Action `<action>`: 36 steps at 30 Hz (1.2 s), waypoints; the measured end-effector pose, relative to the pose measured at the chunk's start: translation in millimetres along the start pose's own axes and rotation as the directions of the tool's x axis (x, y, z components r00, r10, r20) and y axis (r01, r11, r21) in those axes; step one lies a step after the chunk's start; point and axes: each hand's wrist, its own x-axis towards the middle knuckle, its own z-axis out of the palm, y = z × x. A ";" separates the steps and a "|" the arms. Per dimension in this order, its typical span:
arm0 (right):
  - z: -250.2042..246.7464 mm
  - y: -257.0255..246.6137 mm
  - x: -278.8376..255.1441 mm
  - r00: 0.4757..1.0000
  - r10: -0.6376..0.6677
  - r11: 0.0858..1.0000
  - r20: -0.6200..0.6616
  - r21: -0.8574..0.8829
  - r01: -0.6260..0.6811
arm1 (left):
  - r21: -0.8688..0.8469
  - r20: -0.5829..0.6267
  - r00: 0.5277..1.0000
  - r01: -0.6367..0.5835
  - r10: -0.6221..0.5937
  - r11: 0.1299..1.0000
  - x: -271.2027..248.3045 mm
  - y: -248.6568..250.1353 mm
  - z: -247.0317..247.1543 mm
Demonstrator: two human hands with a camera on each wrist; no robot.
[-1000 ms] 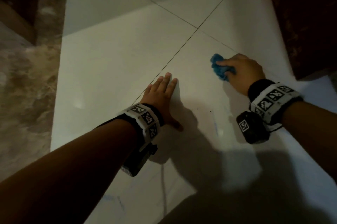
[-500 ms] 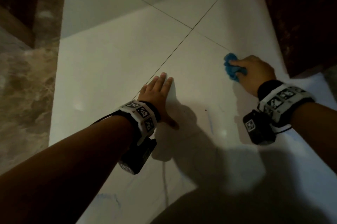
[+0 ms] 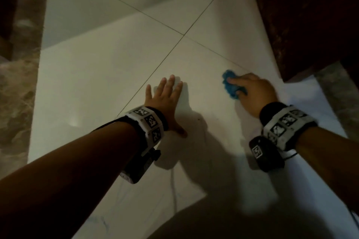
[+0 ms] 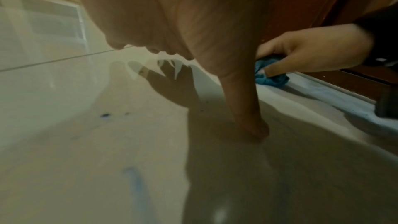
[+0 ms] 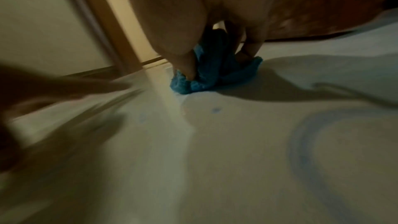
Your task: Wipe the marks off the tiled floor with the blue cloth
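Observation:
My right hand (image 3: 250, 91) grips a bunched blue cloth (image 3: 229, 86) and presses it on the white tiled floor (image 3: 97, 75), right of the tile joint crossing. The cloth (image 5: 206, 77) bulges out under my fingers in the right wrist view, and shows as a blue wad (image 4: 271, 77) in the left wrist view. My left hand (image 3: 167, 98) lies flat on the tile with fingers straight and the thumb spread, holding nothing. Faint blue marks remain: a curved ring (image 5: 305, 142), a dot (image 5: 216, 109), a streak (image 4: 135, 181) and a small blot (image 4: 104, 115).
A dark wooden piece of furniture (image 3: 303, 15) stands close on the right, its base just beyond the cloth. A brown marbled strip (image 3: 17, 83) borders the tiles on the left. My shadow covers the floor near me.
My right hand has slid the cloth back to the left and toward me after a stroke to the right. The left hand has stayed planted on the tile.

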 end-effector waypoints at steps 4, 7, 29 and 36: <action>24.1 -29.8 -29.8 0.943 -0.317 0.948 0.100 0.063 0.311 | 0.024 0.060 0.997 -0.051 0.049 0.998 15.3 17.2 -2.2; 10.4 4.2 -16.7 0.967 -0.250 0.946 0.058 0.227 0.231 | 0.021 0.059 0.997 -0.053 0.052 0.998 16.4 16.5 -0.2; 3.4 12.8 -17.5 0.998 -0.058 0.977 -0.022 0.205 0.061 | 0.018 0.038 0.997 -0.068 0.067 0.998 15.7 14.0 0.5; -2.4 25.9 -9.7 0.993 -0.111 0.983 0.031 0.150 0.105 | 0.031 0.028 0.996 -0.087 0.087 0.996 12.3 10.9 0.9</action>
